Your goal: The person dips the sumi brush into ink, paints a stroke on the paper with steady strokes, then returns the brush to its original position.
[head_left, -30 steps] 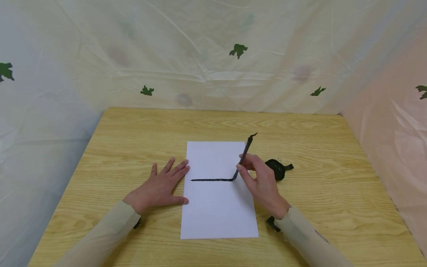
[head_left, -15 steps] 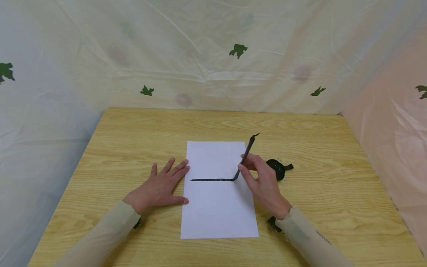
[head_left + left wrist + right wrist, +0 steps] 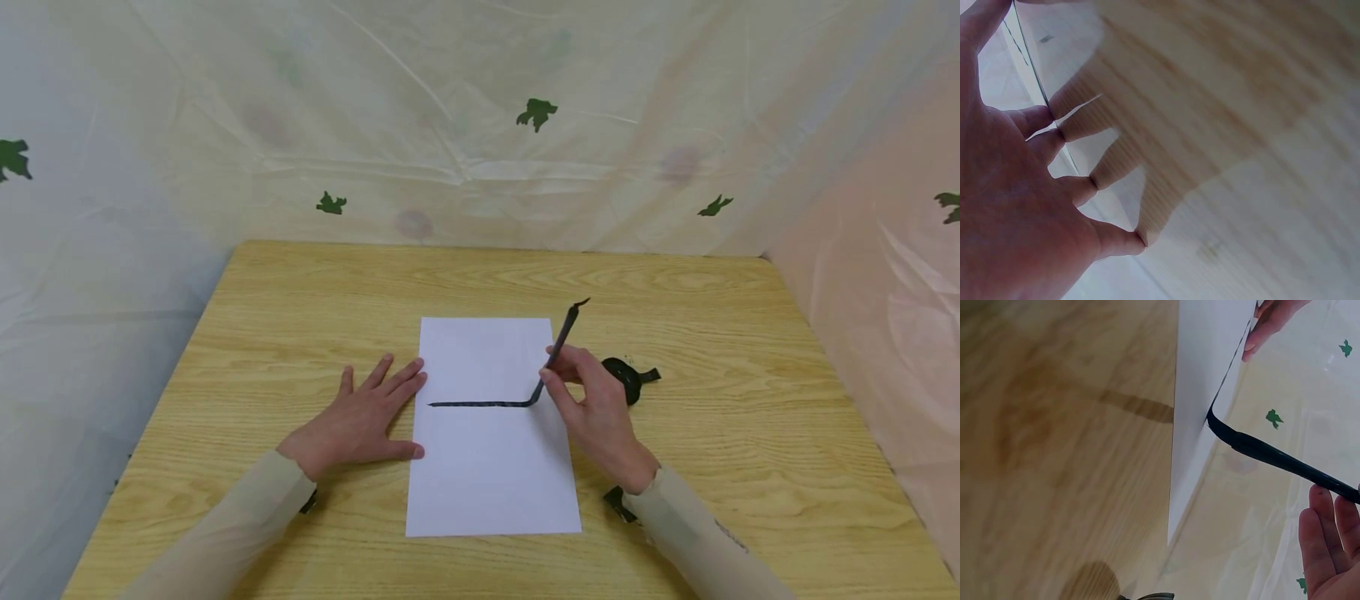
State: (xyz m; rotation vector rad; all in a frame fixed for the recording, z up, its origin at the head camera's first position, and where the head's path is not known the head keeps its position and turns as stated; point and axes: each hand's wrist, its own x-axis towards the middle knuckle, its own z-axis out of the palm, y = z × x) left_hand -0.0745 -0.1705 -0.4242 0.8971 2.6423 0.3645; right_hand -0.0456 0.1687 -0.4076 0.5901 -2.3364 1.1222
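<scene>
Draped around the wooden bench on three sides is pale plastic sheeting printed with small green leaf shapes. White paper is laid flat at the bench centre, long side running away from the person. A black horizontal stroke is seen across the sheet's middle. The left hand is spread flat, fingers straight, palm down on the bench, fingertips touching the paper's left edge; nothing is grasped by it. In the left wrist view the straightened fingers are pressed on wood beside the sheet edge. A black brush pen is pinched by the right hand, fingers curled round the shaft, grip closed on it. The pen is tilted up and away to the right, its bent tip touching the paper at the stroke's right end, near the right edge. A small black round object is seen on the bench just behind the right hand. Light long sleeves are worn.
</scene>
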